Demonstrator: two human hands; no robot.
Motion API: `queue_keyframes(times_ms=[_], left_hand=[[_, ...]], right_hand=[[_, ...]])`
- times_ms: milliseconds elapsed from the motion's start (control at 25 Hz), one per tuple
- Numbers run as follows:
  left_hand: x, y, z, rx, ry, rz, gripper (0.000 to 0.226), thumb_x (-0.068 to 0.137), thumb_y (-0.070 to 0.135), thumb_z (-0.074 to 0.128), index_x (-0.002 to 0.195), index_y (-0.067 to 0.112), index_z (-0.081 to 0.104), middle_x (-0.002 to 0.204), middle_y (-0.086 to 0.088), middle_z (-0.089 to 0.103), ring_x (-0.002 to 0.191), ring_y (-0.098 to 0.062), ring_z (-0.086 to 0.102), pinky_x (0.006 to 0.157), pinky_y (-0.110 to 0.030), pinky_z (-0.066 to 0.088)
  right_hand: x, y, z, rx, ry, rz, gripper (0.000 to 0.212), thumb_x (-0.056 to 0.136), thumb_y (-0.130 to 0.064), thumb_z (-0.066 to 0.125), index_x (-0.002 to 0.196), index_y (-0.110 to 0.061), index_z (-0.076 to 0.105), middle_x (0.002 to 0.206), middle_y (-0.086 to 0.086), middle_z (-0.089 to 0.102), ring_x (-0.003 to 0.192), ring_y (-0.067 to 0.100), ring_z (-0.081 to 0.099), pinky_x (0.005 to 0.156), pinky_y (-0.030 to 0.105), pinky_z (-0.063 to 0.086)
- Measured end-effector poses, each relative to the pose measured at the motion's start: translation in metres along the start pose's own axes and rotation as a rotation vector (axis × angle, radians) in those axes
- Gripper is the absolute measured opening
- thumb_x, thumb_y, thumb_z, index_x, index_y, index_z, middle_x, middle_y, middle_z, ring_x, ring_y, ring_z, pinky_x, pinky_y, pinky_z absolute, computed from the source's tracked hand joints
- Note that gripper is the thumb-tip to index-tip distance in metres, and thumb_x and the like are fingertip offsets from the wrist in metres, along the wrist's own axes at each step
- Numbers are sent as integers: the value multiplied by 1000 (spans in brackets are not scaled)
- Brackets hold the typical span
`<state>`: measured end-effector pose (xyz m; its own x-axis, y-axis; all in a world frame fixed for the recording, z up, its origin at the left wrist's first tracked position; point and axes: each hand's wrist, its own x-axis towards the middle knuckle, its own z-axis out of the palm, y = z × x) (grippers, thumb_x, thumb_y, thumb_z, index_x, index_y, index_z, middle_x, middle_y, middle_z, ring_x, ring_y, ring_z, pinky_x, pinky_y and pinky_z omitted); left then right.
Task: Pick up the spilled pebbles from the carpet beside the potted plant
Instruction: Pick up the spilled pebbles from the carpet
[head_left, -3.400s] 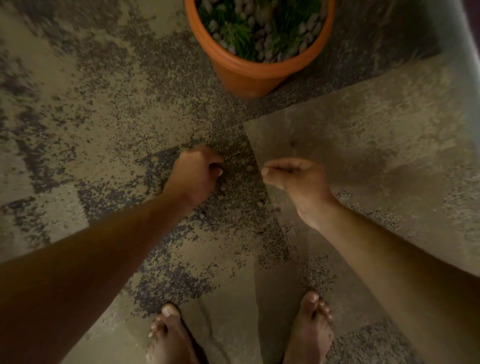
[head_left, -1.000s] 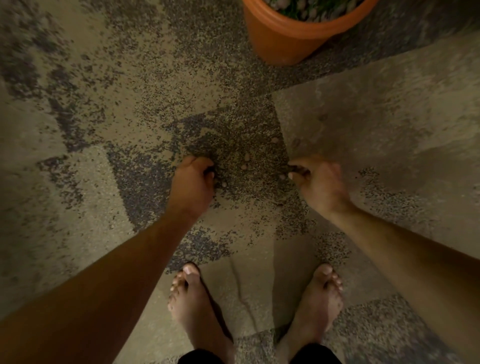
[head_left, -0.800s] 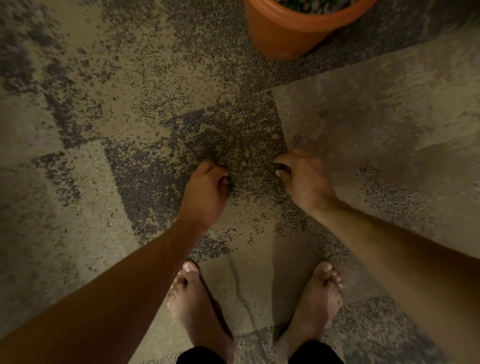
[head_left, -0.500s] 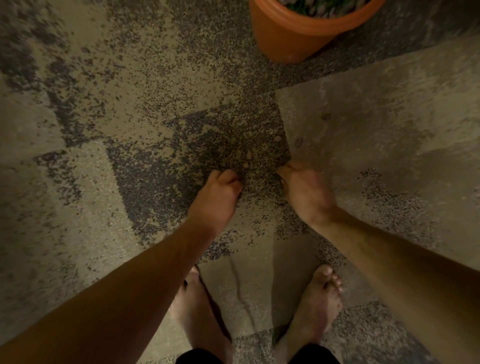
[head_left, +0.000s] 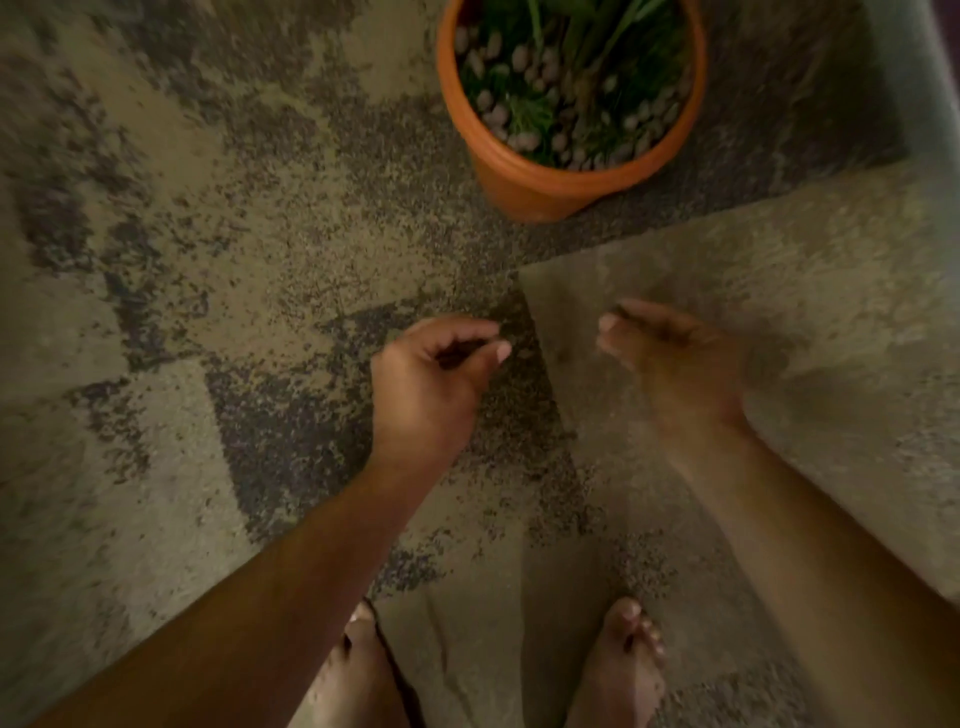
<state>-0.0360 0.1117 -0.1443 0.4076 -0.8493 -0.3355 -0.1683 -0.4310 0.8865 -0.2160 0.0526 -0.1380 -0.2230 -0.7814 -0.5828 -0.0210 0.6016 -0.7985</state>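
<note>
My left hand (head_left: 426, 384) hovers above the dark patch of the carpet (head_left: 291, 431), fingers curled into a loose cup, thumb tip near the forefinger. My right hand (head_left: 675, 364) is blurred, lifted over the paler carpet tile, fingers curled inward too. Any pebbles in either hand are hidden by the fingers. I see no loose pebbles on the carpet between my hands. The orange pot (head_left: 519, 176) stands ahead at the top, a little right of centre, filled with grey pebbles (head_left: 524, 67) and a green plant (head_left: 576, 31).
My two bare feet (head_left: 363, 675) (head_left: 618, 670) stand on the carpet at the bottom edge. A pale wall base (head_left: 924, 78) runs along the upper right corner. The mottled carpet spreads to the left.
Both hands have lifted off the carpet and drawn apart. The pebbles that lay between them are no longer visible. The view has tilted up, showing the pot's inside.
</note>
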Motion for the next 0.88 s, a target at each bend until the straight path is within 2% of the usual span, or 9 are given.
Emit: queue_keyframes(times_ms=[120, 240, 360, 440, 560, 640, 720, 840, 880], left_hand=[[32, 60, 9, -103, 87, 79, 10, 77, 22, 80, 85, 24, 75, 81, 8, 76, 75, -9, 72, 69, -27, 61], [78, 104, 13, -213, 167, 42, 8, 75, 16, 80, 81, 18, 75, 78, 2, 76, 78, -14, 74, 73, -38, 63], [105, 125, 16, -71, 163, 73, 12, 73, 20, 81, 68, 26, 72, 72, 5, 74, 75, -13, 73, 68, -40, 63], [110, 124, 17, 9, 160, 102, 6, 74, 25, 79, 71, 27, 74, 74, 7, 75, 77, -13, 73, 69, -39, 63], [101, 105, 13, 58, 210, 137, 5, 79, 30, 73, 84, 28, 76, 79, 10, 75, 84, -15, 72, 75, -42, 61], [85, 86, 11, 61, 229, 145, 4, 83, 29, 71, 84, 27, 75, 77, 10, 73, 75, -10, 71, 71, -37, 61], [67, 60, 13, 157, 200, 149, 5, 85, 28, 70, 88, 26, 74, 83, 7, 74, 75, -7, 69, 71, -31, 60], [49, 18, 20, 411, 9, 151, 21, 87, 23, 69, 108, 18, 71, 111, -2, 71, 99, -15, 66, 88, -27, 54], [47, 5, 23, 504, -72, 166, 29, 87, 22, 69, 116, 18, 68, 122, -4, 67, 110, -19, 62, 94, -26, 48]], right_hand=[[7, -61, 3, 159, -25, -90, 18, 78, -6, 76, 91, -17, 72, 82, -2, 77, 81, 13, 74, 68, 18, 56], [20, -102, 16, 123, -65, -139, 16, 81, -5, 74, 95, -11, 69, 94, 3, 73, 87, 14, 73, 69, 16, 56], [33, -124, 32, 52, -135, -187, 21, 85, -7, 70, 106, -3, 66, 96, 2, 66, 89, 11, 68, 74, 19, 59], [40, -129, 38, -27, -147, -234, 25, 89, -12, 66, 112, 0, 65, 92, -1, 65, 88, 10, 67, 79, 23, 59], [47, -120, 31, -115, -74, -334, 19, 92, -12, 62, 108, -5, 68, 92, 2, 68, 89, 13, 70, 78, 28, 61], [50, -102, 17, -127, -6, -345, 16, 90, -9, 63, 104, -7, 70, 89, 3, 70, 85, 12, 71, 75, 30, 62], [53, -73, -1, -199, 54, -309, 13, 87, -8, 66, 99, -9, 72, 80, -1, 69, 78, 9, 71, 74, 34, 63], [60, -18, -20, -490, -2, -253, 11, 85, -9, 68, 93, -15, 73, 85, 4, 72, 83, 18, 70, 84, 46, 59], [62, -1, -23, -577, -63, -225, 14, 86, -10, 67, 98, -13, 72, 94, 8, 74, 89, 20, 69, 88, 43, 57]])
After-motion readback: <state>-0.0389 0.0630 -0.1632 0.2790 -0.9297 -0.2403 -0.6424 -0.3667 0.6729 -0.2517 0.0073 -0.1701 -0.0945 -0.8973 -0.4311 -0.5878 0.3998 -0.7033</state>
